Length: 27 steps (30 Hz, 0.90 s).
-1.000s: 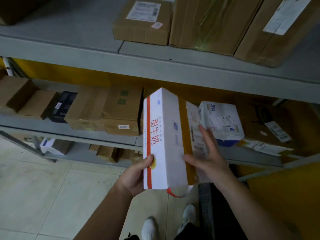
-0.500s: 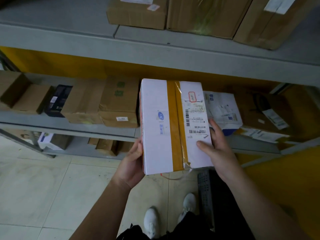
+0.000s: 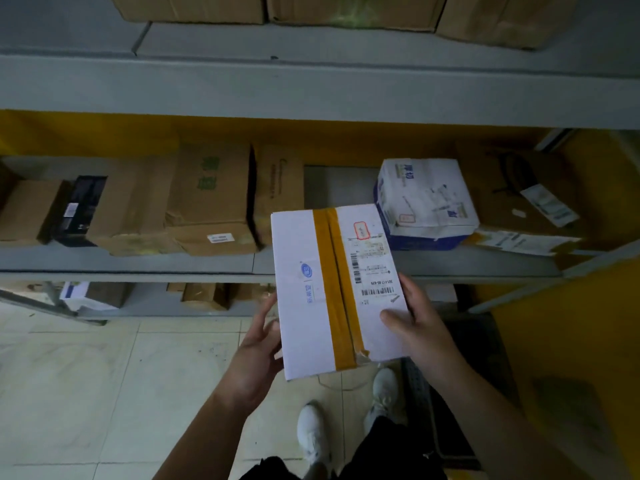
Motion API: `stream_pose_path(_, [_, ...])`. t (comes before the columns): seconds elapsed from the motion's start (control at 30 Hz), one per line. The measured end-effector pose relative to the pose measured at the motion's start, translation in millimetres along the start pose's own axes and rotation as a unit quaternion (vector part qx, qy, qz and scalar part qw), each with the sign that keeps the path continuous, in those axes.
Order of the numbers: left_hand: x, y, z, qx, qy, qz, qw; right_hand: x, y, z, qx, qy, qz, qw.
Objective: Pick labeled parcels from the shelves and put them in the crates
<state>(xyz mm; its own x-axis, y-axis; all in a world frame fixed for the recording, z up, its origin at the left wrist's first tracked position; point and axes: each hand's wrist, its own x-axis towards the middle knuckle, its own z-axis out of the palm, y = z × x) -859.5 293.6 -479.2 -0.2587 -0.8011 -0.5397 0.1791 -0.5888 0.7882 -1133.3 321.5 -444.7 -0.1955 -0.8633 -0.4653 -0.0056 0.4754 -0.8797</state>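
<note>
We hold the parcel (image 3: pixel 337 289) in front of us, clear of the middle shelf (image 3: pixel 138 263), with its long axis running near to far and its top face tipped up toward us. The label (image 3: pixel 372 268) sits on the right half of that face, beside the tape (image 3: pixel 337 289) running lengthwise. Our left hand (image 3: pixel 258 348) cups the near left edge, fingers curled under and thumb against the side. Our right hand (image 3: pixel 414 327) grips the near right corner, thumb pressed flat on top just below the label and fingers wrapped behind. Both hands sit at the near end, so the far end hangs unsupported. No crate is in view; we judge we must turn away from the shelves to find one.
</note>
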Motion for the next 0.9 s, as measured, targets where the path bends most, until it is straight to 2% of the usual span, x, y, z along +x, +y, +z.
stream_pose_path(0.27, [32.6,-14.0,30.4,0.111,-0.029,-0.028,0.993,32.0,42.3,-37.0,0.007,0.035,0.053,0.998])
stream_pose_path(0.47, [70.0,-1.2,44.5,0.146,-0.042,-0.074,0.986,78.8,34.7,-49.9,-0.011,0.024,0.030,0.999])
stream_pose_path(0.6, [91.8,3.8,40.0,0.116,-0.039,-0.112,0.986,93.5,32.2,-41.3,-0.009,0.026,0.014,1.000])
stream_pose_path(0.7, [112.3,7.6,39.5,0.118,0.003,-0.114,0.986,101.3,34.8,-33.8,-0.013,0.038,-0.005,0.999])
stream_pose_path(0.8, [133.5,5.9,38.9,0.092,0.088,-0.120,0.985,113.1,43.4,-25.3,-0.036,0.039,-0.020,0.998])
stream_pose_path(0.9, [146.2,-3.2,38.6,0.001,0.149,-0.112,0.983,122.9,48.3,-10.3,-0.057,0.112,0.045,0.991])
